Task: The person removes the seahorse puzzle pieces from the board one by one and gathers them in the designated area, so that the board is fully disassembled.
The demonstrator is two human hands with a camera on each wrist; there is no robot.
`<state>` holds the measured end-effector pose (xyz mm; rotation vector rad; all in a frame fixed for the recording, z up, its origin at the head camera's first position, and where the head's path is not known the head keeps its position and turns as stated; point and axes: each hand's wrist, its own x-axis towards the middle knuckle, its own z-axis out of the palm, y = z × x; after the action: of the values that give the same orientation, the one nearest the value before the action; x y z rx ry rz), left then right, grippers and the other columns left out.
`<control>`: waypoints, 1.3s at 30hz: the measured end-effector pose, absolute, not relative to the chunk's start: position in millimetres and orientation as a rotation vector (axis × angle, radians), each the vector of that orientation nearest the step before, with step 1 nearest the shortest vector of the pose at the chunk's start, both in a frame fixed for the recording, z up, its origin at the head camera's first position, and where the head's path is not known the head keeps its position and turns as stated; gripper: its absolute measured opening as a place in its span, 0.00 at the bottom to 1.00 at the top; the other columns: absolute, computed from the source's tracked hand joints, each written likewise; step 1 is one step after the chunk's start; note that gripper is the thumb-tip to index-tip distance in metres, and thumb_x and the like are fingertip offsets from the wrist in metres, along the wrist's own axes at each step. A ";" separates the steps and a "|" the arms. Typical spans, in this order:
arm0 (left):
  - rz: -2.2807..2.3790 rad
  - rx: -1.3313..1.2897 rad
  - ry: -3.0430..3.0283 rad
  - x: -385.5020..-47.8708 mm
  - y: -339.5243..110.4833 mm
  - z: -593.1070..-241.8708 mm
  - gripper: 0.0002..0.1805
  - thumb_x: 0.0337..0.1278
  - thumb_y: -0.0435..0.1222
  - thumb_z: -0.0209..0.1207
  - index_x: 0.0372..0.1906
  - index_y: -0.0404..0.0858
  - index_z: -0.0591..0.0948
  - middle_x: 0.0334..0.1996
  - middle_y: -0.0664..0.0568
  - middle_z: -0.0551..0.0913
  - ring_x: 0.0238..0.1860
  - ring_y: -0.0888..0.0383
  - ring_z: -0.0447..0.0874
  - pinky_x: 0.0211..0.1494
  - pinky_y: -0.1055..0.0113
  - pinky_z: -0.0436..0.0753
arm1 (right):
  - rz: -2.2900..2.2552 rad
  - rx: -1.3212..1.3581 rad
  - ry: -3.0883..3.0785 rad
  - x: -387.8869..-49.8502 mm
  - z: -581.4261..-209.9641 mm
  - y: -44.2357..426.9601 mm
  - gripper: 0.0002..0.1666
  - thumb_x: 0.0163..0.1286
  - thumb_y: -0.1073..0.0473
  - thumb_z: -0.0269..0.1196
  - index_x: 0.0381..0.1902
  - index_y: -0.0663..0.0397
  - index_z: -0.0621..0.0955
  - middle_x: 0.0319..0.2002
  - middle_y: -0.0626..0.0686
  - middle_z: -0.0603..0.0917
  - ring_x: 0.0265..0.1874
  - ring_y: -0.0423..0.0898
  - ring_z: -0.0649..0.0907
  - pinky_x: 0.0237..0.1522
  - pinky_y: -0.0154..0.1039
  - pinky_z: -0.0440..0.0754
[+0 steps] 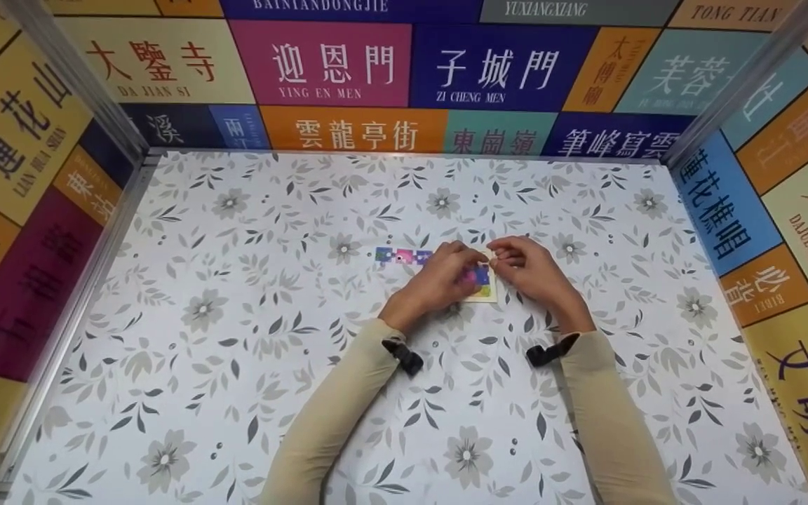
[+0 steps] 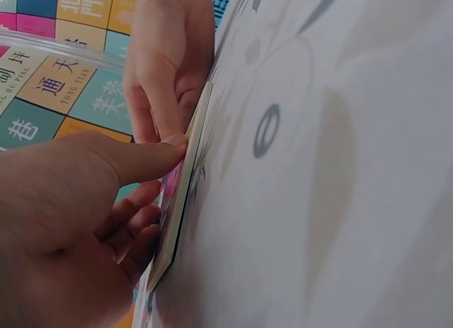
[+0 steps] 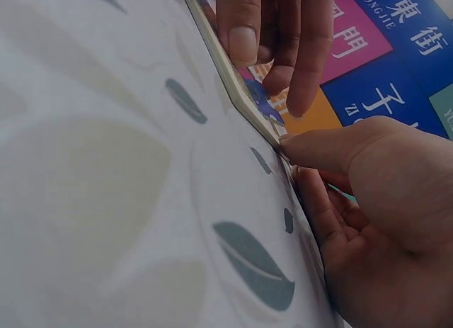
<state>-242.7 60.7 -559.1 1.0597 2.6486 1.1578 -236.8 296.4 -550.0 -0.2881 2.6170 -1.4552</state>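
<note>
A small jigsaw puzzle board point(image 1: 482, 297) with a cream frame and a bright pink, blue and yellow picture lies on the table. My left hand point(image 1: 440, 277) arches over it and covers most of the picture. In the left wrist view its thumb reaches the frame's edge and its other fingers bend over the picture; whether they pinch a piece is hidden. From the right side, my right hand point(image 1: 532, 270) holds the board's corner, thumb point(image 3: 318, 147) against the frame and forefinger close below. Several colourful jigsaw pieces point(image 1: 404, 256) lie in a row just left of the board, partly behind my left hand.
The table point(image 1: 200, 393) has a white cover with grey flowers and leaves. Panels with large printed characters point(image 1: 320, 66) wall it in at the back and both sides, along metal rails point(image 1: 88, 301). Black straps point(image 1: 404, 356) circle both sleeved wrists.
</note>
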 end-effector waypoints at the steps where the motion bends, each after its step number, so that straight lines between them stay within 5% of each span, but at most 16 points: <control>1: 1.157 1.048 2.644 -243.1 60.7 -559.1 0.27 0.65 0.37 0.70 0.68 0.38 0.83 0.56 0.43 0.83 0.61 0.45 0.77 0.68 0.55 0.77 | -1.455 -0.287 2.615 -237.3 -549.8 296.6 0.21 0.77 0.59 0.69 0.65 0.56 0.84 0.55 0.61 0.84 0.52 0.48 0.85 0.53 0.22 0.80; 9: 1.175 1.038 2.645 -253.9 63.9 -578.1 0.30 0.63 0.39 0.70 0.70 0.39 0.83 0.59 0.45 0.83 0.63 0.48 0.76 0.69 0.57 0.76 | -1.434 -0.293 2.616 -236.8 -547.7 297.3 0.22 0.78 0.56 0.68 0.66 0.55 0.83 0.56 0.60 0.84 0.53 0.47 0.86 0.55 0.24 0.80; 18: 1.178 1.035 2.635 -242.5 61.8 -556.8 0.27 0.62 0.34 0.68 0.67 0.39 0.85 0.57 0.42 0.82 0.60 0.45 0.76 0.65 0.57 0.76 | -1.458 -0.290 2.600 -236.5 -546.6 296.6 0.23 0.77 0.57 0.69 0.66 0.56 0.84 0.56 0.62 0.84 0.55 0.53 0.86 0.54 0.22 0.79; 30: 1.101 1.032 2.668 -235.8 60.5 -546.9 0.23 0.66 0.35 0.69 0.66 0.41 0.86 0.58 0.44 0.82 0.59 0.47 0.76 0.64 0.57 0.77 | -1.413 -0.290 2.633 -236.5 -550.5 297.3 0.22 0.78 0.58 0.68 0.67 0.54 0.83 0.56 0.59 0.83 0.52 0.45 0.85 0.55 0.24 0.81; 39: 1.216 1.030 2.604 -246.2 62.4 -567.8 0.24 0.62 0.34 0.68 0.65 0.45 0.87 0.54 0.48 0.82 0.57 0.49 0.75 0.63 0.58 0.75 | -1.432 -0.285 2.618 -234.5 -548.7 297.0 0.24 0.78 0.58 0.68 0.68 0.58 0.82 0.59 0.63 0.82 0.56 0.54 0.85 0.53 0.22 0.78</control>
<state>-246.2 62.4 -567.8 1.0296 2.6041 1.2162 -234.5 297.0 -548.7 -0.2848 2.6183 -1.4315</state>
